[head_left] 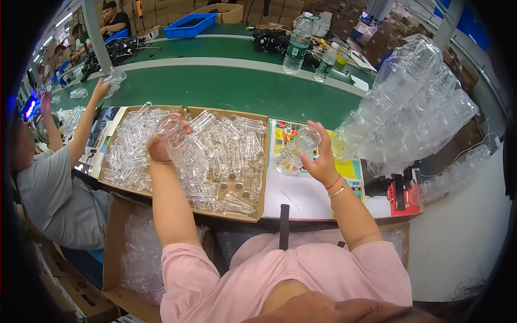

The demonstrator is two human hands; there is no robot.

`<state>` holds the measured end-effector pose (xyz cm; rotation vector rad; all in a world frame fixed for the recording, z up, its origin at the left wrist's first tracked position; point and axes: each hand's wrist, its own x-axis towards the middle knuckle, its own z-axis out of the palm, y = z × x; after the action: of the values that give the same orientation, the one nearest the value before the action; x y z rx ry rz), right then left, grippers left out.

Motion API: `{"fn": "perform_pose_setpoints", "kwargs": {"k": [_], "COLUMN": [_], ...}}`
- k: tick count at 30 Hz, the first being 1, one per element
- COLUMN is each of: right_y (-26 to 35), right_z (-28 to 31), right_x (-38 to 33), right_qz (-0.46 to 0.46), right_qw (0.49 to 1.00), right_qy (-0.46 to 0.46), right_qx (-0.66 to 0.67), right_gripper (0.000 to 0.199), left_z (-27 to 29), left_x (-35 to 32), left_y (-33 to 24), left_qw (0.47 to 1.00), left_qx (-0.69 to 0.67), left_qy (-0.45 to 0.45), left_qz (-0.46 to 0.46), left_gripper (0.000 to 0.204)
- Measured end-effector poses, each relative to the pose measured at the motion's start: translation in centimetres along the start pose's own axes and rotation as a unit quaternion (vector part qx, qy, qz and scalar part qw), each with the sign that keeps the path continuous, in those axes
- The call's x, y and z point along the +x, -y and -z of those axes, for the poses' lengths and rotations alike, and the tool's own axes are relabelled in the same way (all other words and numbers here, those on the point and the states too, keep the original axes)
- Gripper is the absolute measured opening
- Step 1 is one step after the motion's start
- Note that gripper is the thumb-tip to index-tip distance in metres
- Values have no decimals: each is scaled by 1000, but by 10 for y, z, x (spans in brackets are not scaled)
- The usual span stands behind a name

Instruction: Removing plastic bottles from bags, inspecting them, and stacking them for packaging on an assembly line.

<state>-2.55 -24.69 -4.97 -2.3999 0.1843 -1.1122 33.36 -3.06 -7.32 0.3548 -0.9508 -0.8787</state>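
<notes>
- Far left: a co-worker in a grey shirt [46, 185] sits close by, one arm stretched over the green conveyor belt [226, 89] toward a clear plastic piece; that hand is not the wearer's own.
- Lower left: an open carton [116, 253] lined with a clear bag stands beside the wearer's knee, below the table [301, 196] edge.
- Left of centre: a shallow cardboard tray [261, 183] lies on the table, filled with loose clear plastic shells [231, 153] lying in a jumble.
- Left hand [159, 148]: raised over the tray and clamped round one clear shell [175, 134], held roughly upright; fingers wrapped behind it.
- Right hand [322, 156]: raised over a colourful printed sheet [350, 167] just right of the tray, fingers closed on a second clear shell [299, 148]; the two hands stand well apart, each with its own piece.
- Right: a tall leaning stack of nested clear shells [414, 102] rises from the table edge, its base near the right hand.
- Far side: two water bottles [299, 43] stand beyond the belt.
- Risk, as judged: the shells look thin and slippery, so a loose grip could drop one back into the tray and mix it with the rest; the leaning stack could topple if the right elbow or wrist brushes it; too hard a squeeze could crease a shell.
</notes>
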Motion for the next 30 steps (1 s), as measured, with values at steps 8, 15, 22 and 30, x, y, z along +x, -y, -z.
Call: {"fn": "perform_pose_setpoints", "kwargs": {"k": [8,15,22,30], "right_y": [47,80,95,90], "right_z": [-21,-65,-131,-170], "right_x": [86,155,178,180], "right_qz": [91,163,155,166], "right_qw": [991,973,979,974], "right_qy": [-89,-95,-77,-94], "right_qx": [-44,-129,-108,-119], "right_gripper": [65,60,53,47], "left_z": [-17,-34,-40,-44], "left_x": [0,0,4,10], "left_y": [-9,-8,-12,-10], "left_qw": [1000,998,994,995], "left_qx": [-10,-12,-28,5], "left_qy": [17,23,66,66], "left_qz": [15,51,82,77], "left_gripper": [73,91,106,116]}}
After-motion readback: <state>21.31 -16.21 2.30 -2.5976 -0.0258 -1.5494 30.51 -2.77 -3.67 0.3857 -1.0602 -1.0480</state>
